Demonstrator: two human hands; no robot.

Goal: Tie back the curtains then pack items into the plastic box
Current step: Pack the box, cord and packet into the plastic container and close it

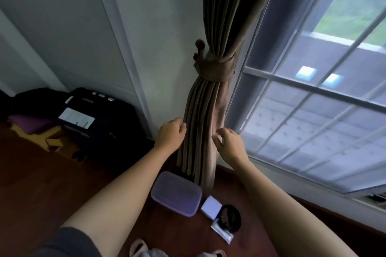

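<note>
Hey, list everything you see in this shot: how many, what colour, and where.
curtain: one, brown, gathered beside the window
tieback band: one, brown, around the curtain
wall hook: one, dark brown, on the wall left of the band
window: one, white bars, right side
plastic box: one, purple lid, on the floor below the curtain
flat pack: one, white, right of the box
coiled strap: one, black, right of the pack
packet: one, silvery, by the strap
bag: one, black, by the left wall
floor: reddish-brown wood
left hand: touches the curtain's left edge
right hand: fingers relaxed, at the curtain's right edge
</note>
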